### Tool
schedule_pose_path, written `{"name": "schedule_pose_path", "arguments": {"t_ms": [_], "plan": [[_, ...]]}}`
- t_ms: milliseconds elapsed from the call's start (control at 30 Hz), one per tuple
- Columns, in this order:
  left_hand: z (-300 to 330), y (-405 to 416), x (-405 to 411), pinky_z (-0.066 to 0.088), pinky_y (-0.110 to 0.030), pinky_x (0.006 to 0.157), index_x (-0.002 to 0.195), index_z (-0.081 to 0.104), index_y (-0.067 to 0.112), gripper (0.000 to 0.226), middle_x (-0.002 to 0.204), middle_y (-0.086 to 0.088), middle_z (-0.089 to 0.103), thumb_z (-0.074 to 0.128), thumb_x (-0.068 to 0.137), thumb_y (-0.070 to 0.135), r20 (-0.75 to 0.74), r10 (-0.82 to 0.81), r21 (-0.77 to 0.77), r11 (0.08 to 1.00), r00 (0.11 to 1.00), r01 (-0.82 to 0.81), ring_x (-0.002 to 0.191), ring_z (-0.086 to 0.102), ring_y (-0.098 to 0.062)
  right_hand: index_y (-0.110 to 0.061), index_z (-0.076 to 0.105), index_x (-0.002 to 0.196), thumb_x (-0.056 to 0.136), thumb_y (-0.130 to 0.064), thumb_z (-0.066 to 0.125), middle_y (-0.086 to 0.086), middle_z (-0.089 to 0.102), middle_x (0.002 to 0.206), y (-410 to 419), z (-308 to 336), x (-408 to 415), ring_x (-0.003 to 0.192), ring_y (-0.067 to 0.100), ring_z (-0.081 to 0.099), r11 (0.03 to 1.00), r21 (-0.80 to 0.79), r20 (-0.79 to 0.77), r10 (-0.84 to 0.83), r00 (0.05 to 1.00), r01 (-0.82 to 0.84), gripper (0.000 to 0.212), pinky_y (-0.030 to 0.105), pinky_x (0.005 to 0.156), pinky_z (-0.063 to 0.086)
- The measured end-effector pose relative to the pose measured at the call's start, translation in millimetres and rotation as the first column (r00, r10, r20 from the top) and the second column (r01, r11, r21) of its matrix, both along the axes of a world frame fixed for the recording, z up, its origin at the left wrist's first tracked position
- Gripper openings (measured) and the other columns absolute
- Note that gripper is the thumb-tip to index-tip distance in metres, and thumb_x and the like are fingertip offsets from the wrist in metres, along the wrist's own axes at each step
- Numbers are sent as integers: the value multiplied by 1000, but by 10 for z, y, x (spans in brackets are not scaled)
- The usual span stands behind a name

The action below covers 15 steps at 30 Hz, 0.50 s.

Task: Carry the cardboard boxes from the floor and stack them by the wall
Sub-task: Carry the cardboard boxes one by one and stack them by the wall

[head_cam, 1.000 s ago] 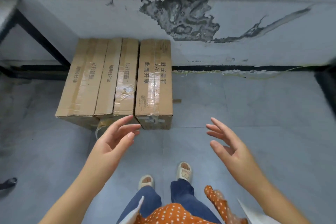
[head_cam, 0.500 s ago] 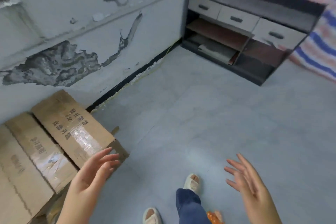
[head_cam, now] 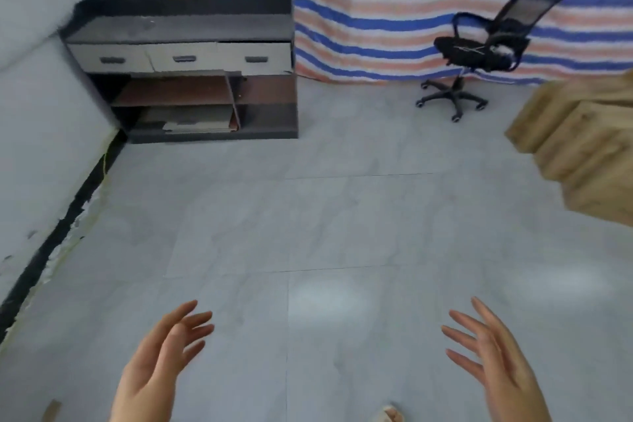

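- Both hands empty — my left hand point(head_cam: 161, 360) and right hand point(head_cam: 496, 356) are raised in front of me, fingers spread and relaxed, palms roughly facing each other, gripping nothing.
- Floor point(head_cam: 342, 223) directly ahead of the hands is bare tile; a small cardboard scrap point(head_cam: 51, 410) lies at the bottom left edge.
- Wall point(head_cam: 30, 147) runs along my left, dark baseboard at its foot.
- The cardboard boxes point(head_cam: 579, 147) sit at the right edge, well apart from both hands, partly cut off by the frame. They look piled, but blur hides how many.
- Step in hand, as I judge it: walk over for the next pickup. I'd turn right until the pile is centred before reaching.
- Take one box at a time, a hand on each side, grip low.
- Can't read weight or tape condition from here — I'd test the lift first.
- Farther off: a dark cabinet point(head_cam: 191, 72) against the wall, an office chair point(head_cam: 479, 55) and a striped tarp point(head_cam: 394, 10) behind. I'd keep the route away from the chair's wheels.
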State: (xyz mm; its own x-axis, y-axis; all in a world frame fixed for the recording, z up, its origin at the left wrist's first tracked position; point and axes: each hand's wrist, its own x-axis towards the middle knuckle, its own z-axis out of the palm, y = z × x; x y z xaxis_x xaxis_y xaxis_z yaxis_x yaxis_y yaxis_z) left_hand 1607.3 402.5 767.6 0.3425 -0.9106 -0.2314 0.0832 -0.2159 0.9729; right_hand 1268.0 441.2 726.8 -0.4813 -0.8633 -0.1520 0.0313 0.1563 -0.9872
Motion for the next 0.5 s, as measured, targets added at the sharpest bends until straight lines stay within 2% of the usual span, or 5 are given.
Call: {"name": "schedule_pose_path", "arguments": {"t_ms": [33, 100, 267, 433, 500], "plan": [[-127, -115, -262, 56, -26, 74, 113, 62, 3, 31, 97, -15, 72, 36, 99, 9, -23, -62, -46, 997, 998, 61, 83, 71, -16, -24, 54, 123, 85, -29, 42, -8, 72, 104, 24, 0, -301, 90, 10, 70, 999, 2, -2, -50, 999, 50, 40, 24, 71, 58], [-165, -334, -815, 57, -23, 72, 114, 60, 1, 31, 94, -13, 73, 33, 100, 4, 13, -133, -28, 991, 991, 134, 81, 71, -14, -21, 56, 123, 88, -27, 43, -1, 72, 103, 47, 6, -829, 89, 10, 70, 990, 0, -21, -139, 990, 139, 38, 24, 72, 58], [-212, -822, -2231, 57, -27, 77, 107, 65, 14, 29, 97, -8, 74, 38, 98, 6, 48, -391, -43, 919, 919, 393, 88, 71, -17, -19, 55, 124, 82, -30, 45, 2, 68, 109, 81, 74, -1875, 89, 10, 69, 946, -26, -42, -325, 945, 324, 45, 21, 71, 57], [-219, -1222, -3084, 56, -31, 79, 110, 65, 13, 29, 97, -5, 74, 39, 98, 5, 61, -509, -19, 860, 859, 511, 88, 71, -18, -21, 55, 122, 91, -21, 43, 3, 67, 110, 16, 64, -2531, 88, 10, 69, 897, -17, -19, -441, 897, 441, 34, 21, 71, 57], [-254, -1406, -3363, 56, -29, 79, 110, 64, 15, 29, 97, -5, 74, 39, 98, 5, 86, -553, -10, 831, 829, 556, 88, 71, -17, -22, 56, 121, 89, -25, 43, 2, 67, 109, -14, 7, -2720, 88, 10, 69, 872, 2, -15, -489, 872, 489, 35, 21, 70, 58]]}}
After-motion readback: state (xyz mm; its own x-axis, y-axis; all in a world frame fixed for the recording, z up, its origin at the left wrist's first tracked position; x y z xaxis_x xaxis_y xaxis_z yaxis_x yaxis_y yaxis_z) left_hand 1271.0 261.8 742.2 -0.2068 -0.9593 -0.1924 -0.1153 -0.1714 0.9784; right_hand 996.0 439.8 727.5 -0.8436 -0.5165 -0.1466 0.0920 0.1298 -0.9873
